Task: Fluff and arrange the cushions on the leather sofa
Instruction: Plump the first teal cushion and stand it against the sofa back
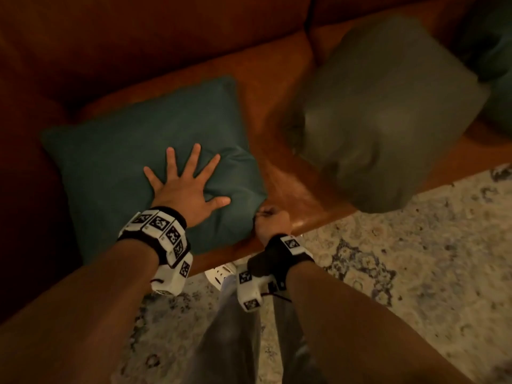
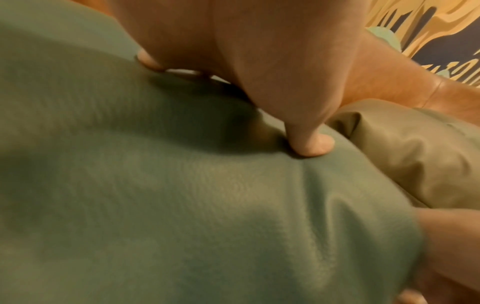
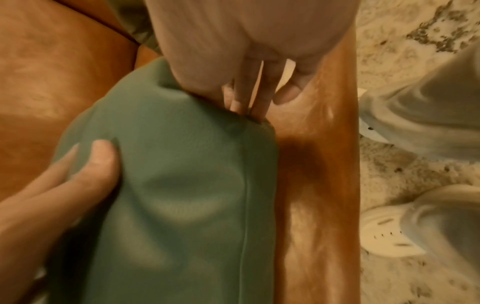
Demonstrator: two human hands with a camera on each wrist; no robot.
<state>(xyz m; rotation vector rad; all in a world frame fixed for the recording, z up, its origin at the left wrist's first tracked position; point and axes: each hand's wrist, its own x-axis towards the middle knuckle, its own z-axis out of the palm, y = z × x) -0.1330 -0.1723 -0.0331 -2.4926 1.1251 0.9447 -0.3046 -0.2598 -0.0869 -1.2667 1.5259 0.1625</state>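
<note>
1. Head view: the leather sofa (image 1: 282,79) is seen across the frame, above a patterned rug (image 1: 415,273).
2. An olive cushion (image 1: 388,112) is set on the right seat.
3. A teal cushion (image 1: 133,151) is laid flat on the left seat.
4. It is pressed by the left hand (image 1: 185,184), fingers spread straight.
5. Its near corner is pinched by the clenched right hand (image 1: 273,221).

Both forearms bare, no sleeves. Each wrist has a black strap (image 1: 277,246) carrying white blocky modules (image 1: 173,268) faced with black-and-white square fiducial tags; a thin dark cord (image 1: 279,296) hangs off the right unit. Grey trousers (image 1: 235,342), white perforated clog-style shoes (image 3: 389,232).
</note>
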